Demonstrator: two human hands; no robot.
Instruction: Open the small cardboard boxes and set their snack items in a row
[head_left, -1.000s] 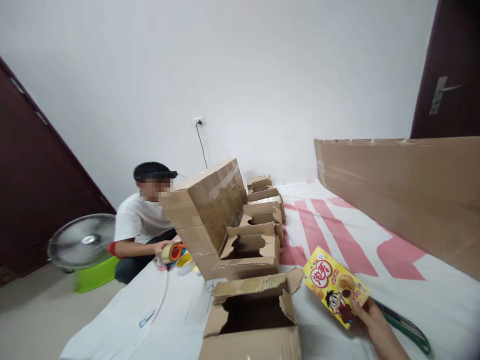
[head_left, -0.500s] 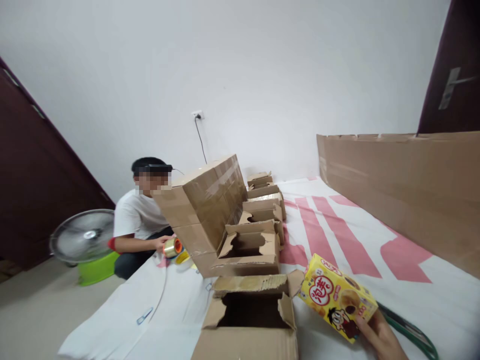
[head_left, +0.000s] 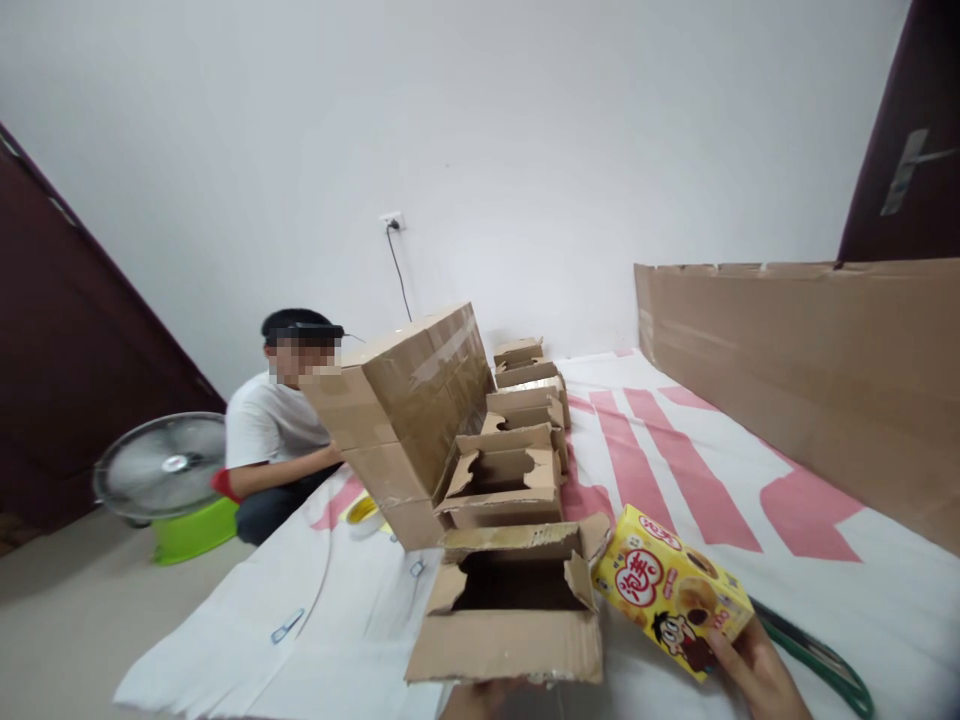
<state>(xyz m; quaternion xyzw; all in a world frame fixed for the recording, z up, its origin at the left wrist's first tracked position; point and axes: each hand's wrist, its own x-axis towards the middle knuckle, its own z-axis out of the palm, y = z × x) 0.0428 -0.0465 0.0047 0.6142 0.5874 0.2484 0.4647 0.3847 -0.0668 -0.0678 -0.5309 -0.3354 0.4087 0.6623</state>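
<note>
- Gripping a yellow printed cardboard snack box (head_left: 660, 590) by its lower right corner with the right hand (head_left: 754, 665), pressing the thumb against the printed front.
- Holding the snack box tilted over a white cloth with pink patches (head_left: 660, 680), close to the torn right flap (head_left: 594, 540) of the nearest open-topped brown cardboard carton (head_left: 502, 645); being unable to tell touching from nearly touching there.
- Placing the left hand (head_left: 478, 698) at the lower front edge of that carton, showing only in part; being unable to tell a closed grip from an open one.
- Seeing just beyond the right hand a long dark object with a green handle (head_left: 844, 675), lying on the cloth.
- Seeing more open brown cartons (head_left: 502, 508) in a row behind the nearest one, beside a tall block of taped brown cardboard boxes (head_left: 427, 395).
- Seeing a person in a white short-sleeved shirt (head_left: 259, 425) crouching left of that block, near a round-caged fan (head_left: 154, 475) and a bright green plastic object (head_left: 199, 532).
- Seeing a yellow ring-shaped roll (head_left: 363, 511) lying on the cloth near the block.
</note>
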